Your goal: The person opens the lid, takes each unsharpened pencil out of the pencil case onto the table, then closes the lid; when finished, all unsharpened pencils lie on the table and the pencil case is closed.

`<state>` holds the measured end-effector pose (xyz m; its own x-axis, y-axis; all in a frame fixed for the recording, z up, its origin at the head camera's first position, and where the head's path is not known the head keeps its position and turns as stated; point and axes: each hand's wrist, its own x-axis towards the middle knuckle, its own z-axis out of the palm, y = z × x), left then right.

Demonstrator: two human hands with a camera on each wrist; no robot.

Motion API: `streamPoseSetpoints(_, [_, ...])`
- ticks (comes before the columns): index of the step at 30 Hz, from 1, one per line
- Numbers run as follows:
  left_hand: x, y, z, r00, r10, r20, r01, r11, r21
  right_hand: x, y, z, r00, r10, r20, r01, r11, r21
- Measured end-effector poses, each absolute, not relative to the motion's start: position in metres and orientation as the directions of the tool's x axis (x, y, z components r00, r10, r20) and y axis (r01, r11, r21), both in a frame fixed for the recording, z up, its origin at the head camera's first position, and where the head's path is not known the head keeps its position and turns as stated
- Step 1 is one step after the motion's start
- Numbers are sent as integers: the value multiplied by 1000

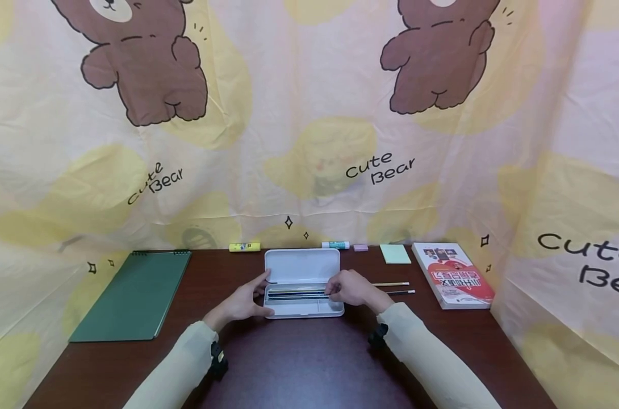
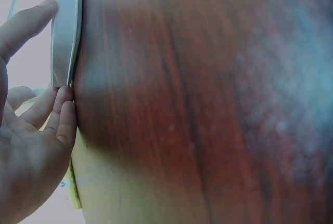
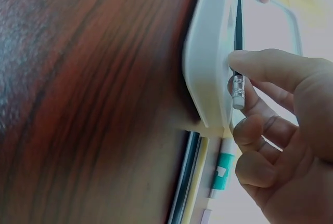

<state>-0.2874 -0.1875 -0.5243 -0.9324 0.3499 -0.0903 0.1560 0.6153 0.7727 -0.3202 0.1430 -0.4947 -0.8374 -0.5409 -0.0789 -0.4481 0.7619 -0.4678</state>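
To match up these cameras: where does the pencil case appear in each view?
Head: pencil case near centre, below mid-height.
Left wrist: pencil case at top left.
Right wrist: pencil case in the upper half, right of centre.
Shared landmark: the dark wooden table.

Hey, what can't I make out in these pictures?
How many pencils are in the case: too thin in the head view, partly covered by the right grip.
Fine print on the book: too small, head view.
Top of the left bear's head: cut off by the head view's edge.
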Motion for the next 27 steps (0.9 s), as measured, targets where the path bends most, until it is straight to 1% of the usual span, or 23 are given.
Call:
streamPoseSetpoints(6, [-287,-187,-524,-931,351,-98,148,611,778,-320,156,-487,-858,-513,-25,-443,764,-470])
streamPoseSetpoints(12, [-288,-188,-525,-931,350,-99,147,611,778,-318,181,-480,-878,-478,23,-430,768,-475])
streamPoseSetpoints(18, [-287,-188,-526,-932,349,-102,142,607,782,-315,216,-479,-905,-425,22,-379,782,-494])
streamPoseSetpoints(24, [-288,-187,-525,-934,340,-112,130,613,779,-313,254,-484,-916,-400,28,-361,793,-491])
streamPoseSetpoints(27, [-287,-187,-525,-934,340,-111,133,617,775,-312,272,-487,-929,-370,18,-331,809,-486])
